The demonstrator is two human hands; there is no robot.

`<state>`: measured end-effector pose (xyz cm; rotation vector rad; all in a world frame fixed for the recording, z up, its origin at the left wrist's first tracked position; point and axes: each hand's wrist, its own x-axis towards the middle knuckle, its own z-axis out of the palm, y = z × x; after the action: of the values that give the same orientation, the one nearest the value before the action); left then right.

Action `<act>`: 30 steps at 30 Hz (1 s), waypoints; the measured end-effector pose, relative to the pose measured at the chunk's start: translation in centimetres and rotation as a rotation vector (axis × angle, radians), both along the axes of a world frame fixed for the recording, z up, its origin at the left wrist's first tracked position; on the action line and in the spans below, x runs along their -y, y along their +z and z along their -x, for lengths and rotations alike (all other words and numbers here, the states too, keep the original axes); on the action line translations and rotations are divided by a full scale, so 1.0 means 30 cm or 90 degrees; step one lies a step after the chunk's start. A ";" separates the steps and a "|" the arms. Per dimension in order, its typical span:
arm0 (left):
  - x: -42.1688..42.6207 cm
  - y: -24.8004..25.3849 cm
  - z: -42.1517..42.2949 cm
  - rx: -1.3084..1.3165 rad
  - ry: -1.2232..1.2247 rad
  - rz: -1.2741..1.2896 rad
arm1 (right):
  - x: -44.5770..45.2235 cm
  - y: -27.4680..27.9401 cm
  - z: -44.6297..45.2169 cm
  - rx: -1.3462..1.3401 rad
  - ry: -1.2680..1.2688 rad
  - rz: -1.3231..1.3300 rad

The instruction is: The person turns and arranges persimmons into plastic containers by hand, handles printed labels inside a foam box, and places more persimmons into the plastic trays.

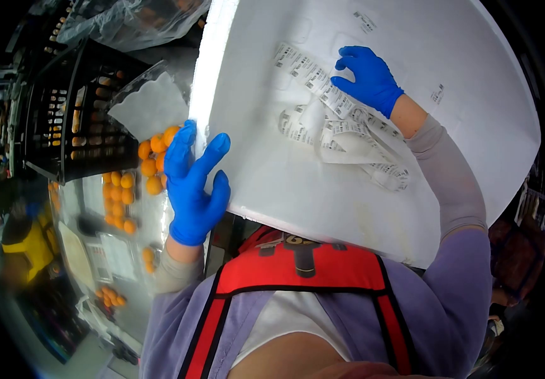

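A long, curled strip of printed white labels (342,136) lies in loops on a white foam board (272,183). Over the strip's upper part is my right hand (367,79) in a blue glove, its fingers curved and apart, with nothing visible held between them. My left hand (195,183), also gloved in blue, rests at the board's left edge with its fingers spread, beside a group of oranges (148,167). Two single labels, one at the top (365,22) and one at the right (437,94), are on the board apart from the strip.
At the left stands a black plastic crate (64,120) with a clear plastic bag (130,25) above it. Clear packs of oranges (118,196) lie on the lower surface. A person in yellow (29,252) is at the far left, blurred.
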<state>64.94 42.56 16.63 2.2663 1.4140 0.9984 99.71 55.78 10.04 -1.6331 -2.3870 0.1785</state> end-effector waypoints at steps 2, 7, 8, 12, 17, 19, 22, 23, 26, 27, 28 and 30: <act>0.001 -0.001 -0.003 0.015 0.011 -0.006 | 0.004 -0.012 0.018 0.014 0.000 -0.010; 0.000 0.001 -0.004 0.000 0.020 0.000 | 0.015 -0.065 0.034 0.015 -0.003 -0.064; 0.000 0.001 -0.003 0.000 0.019 0.000 | 0.019 -0.069 0.036 0.010 -0.005 -0.066; 0.003 0.002 0.002 -0.012 0.008 0.008 | 0.030 -0.082 0.044 0.008 -0.016 -0.055; 0.005 0.005 0.000 -0.017 -0.002 0.021 | 0.035 -0.084 0.054 0.029 -0.038 -0.053; 0.006 0.004 0.002 -0.018 -0.004 0.017 | 0.032 -0.090 0.053 0.026 -0.041 -0.043; 0.006 0.004 -0.006 -0.009 0.023 -0.004 | 0.026 -0.107 0.045 0.004 -0.050 -0.017; 0.006 0.004 -0.007 -0.010 0.025 -0.004 | 0.025 -0.110 0.045 0.004 -0.056 -0.011; 0.006 0.003 -0.009 0.008 0.021 -0.005 | 0.023 -0.116 0.043 0.002 -0.064 -0.002; 0.006 0.003 -0.009 0.008 0.024 -0.003 | 0.023 -0.117 0.043 0.000 -0.066 0.001; 0.006 0.002 -0.010 0.007 0.027 -0.001 | 0.022 -0.118 0.043 0.000 -0.066 0.001; 0.007 0.002 -0.011 0.006 0.028 -0.001 | 0.021 -0.119 0.043 0.003 -0.069 0.006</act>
<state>65.27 42.36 16.69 2.2382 1.4647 1.0224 98.42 55.15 6.47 -1.7642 -2.2962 0.1674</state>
